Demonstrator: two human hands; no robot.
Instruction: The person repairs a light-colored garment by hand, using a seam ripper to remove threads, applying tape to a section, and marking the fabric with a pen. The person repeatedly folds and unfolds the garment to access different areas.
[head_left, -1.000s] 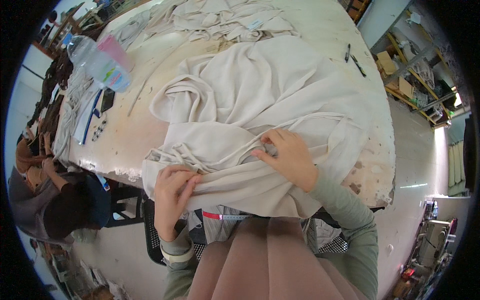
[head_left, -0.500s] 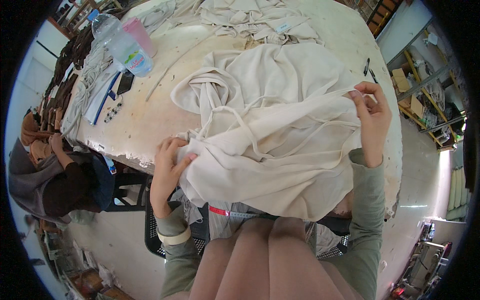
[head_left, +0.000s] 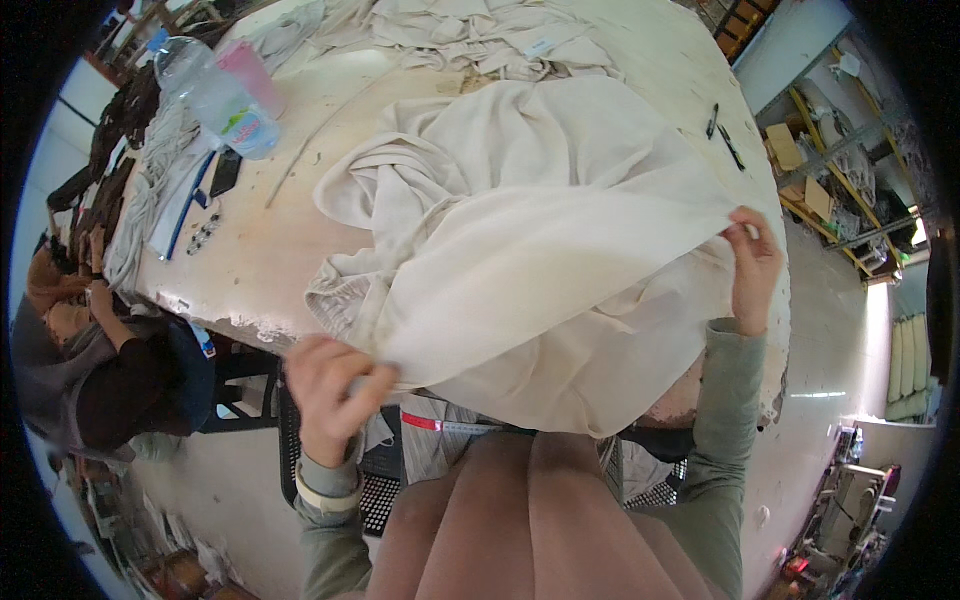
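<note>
The right grip [head_left: 755, 260] pinches the edge of a pale cloth [head_left: 530, 270] between thumb and fingers. The left grip [head_left: 335, 390], blurred, is closed on the near edge of the same cloth beside its thumb. The cloth spans the gap between the two grips, drawn into a smooth diagonal panel, with the rest bunched beyond it on the bench [head_left: 255, 265]; a gathered edge [head_left: 335, 285] lies just beyond the left grip.

Printing shows in several places. Beyond the left grip, toward the far left of the bench, a clear bottle [head_left: 200, 85] leans beside a pink cup [head_left: 250, 80]; its label [head_left: 245, 125] carries green and red graphics with lettering. Farther out, between the two grips in direction, a small whitish tag [head_left: 540, 47] lies on a heap of similar fabric [head_left: 440, 35], its print too small to read. To the right of the left grip, below the cloth, a measuring tape [head_left: 440, 427] shows a red section and a pale one with fine marks. Two dark pens [head_left: 732, 148] lie beyond the right grip.
</note>
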